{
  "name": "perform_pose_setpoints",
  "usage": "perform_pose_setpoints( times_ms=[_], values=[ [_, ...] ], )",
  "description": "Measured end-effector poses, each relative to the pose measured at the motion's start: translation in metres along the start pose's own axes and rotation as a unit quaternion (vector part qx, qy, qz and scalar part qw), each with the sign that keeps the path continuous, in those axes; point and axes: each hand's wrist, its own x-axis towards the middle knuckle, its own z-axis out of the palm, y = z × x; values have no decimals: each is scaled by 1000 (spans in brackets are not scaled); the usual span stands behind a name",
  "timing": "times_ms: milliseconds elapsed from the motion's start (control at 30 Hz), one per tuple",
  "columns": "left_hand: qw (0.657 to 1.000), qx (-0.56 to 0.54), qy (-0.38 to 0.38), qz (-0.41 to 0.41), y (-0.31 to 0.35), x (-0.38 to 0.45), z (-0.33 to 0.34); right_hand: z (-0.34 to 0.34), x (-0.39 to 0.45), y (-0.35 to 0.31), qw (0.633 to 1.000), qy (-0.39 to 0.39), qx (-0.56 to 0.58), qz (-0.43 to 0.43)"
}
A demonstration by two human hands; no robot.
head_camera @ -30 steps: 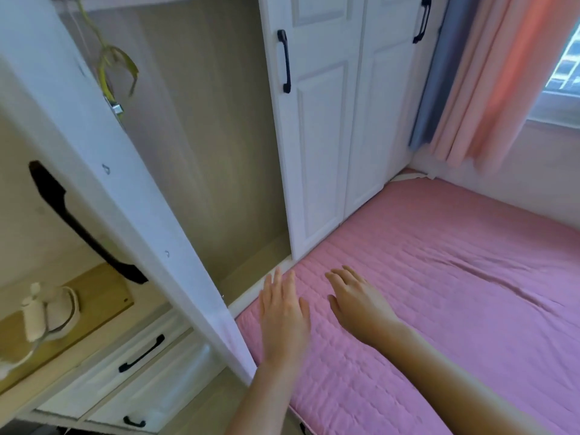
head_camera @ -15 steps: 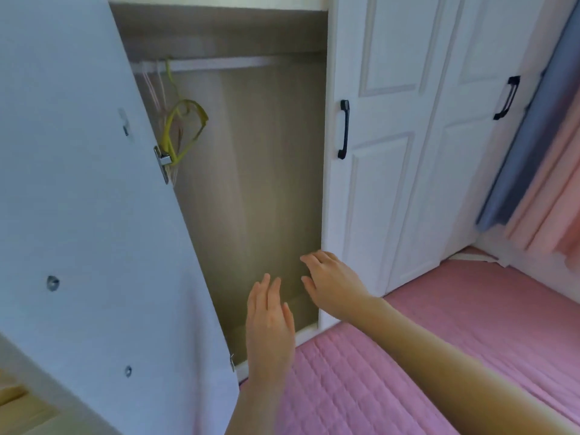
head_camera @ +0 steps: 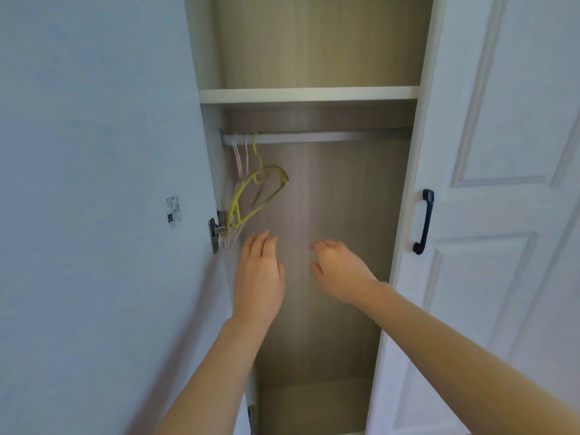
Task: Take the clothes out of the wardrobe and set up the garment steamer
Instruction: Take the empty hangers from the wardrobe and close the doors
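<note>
Wardrobe [head_camera: 314, 277] floor partly behind left hand [head_camera: 259, 277], right hand [head_camera: 340, 271]

There were two hands, a left hand [head_camera: 259, 277] and a right hand [head_camera: 340, 271]. One yellow hanger [head_camera: 257, 196] and at least two pink hangers [head_camera: 240, 158] hung on one rail [head_camera: 314, 137]. One shelf [head_camera: 309, 95], one black door handle [head_camera: 424, 221] and one hinge [head_camera: 216, 229] showed.

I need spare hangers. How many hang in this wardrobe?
3, maybe more: one yellow plastic hanger and two thin pink hangers behind it, bunched at the silver rail's left end.
</note>
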Motion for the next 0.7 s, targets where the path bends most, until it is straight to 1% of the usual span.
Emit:
perform_pose_setpoints(
  times_ms=[133, 300, 333, 400, 467, 533, 600, 700],
  values=[
    [1000, 5, 9, -21, -4, 44, -11, -13, 41, -2, 999, -5, 39, 13],
    [998, 4, -15, -68, -13, 86, -10, -18, 75, -11, 999, -7, 47, 13],
    [997, -9, -18, -81, -15, 94, -10, -18, 82, -14, 999, -5, 39, 6],
    [992, -53, 1, -111, -18, 112, -9, -17, 97, -19, 1000, 1, 24, -12],
    [984, -99, 18, -147, -19, 130, -10, -18, 113, -24, 999, 10, 36, -18],
    [969, -146, 22, -198, -21, 146, -12, -20, 131, -26, 996, 12, 88, -3],
    [950, -177, 1, -257, -28, 161, -11, -22, 149, -30, 987, 11, 157, 26],
    [935, -166, -38, -312, -38, 180, -3, -24, 174, -38, 967, 8, 248, 61]
  ],
)
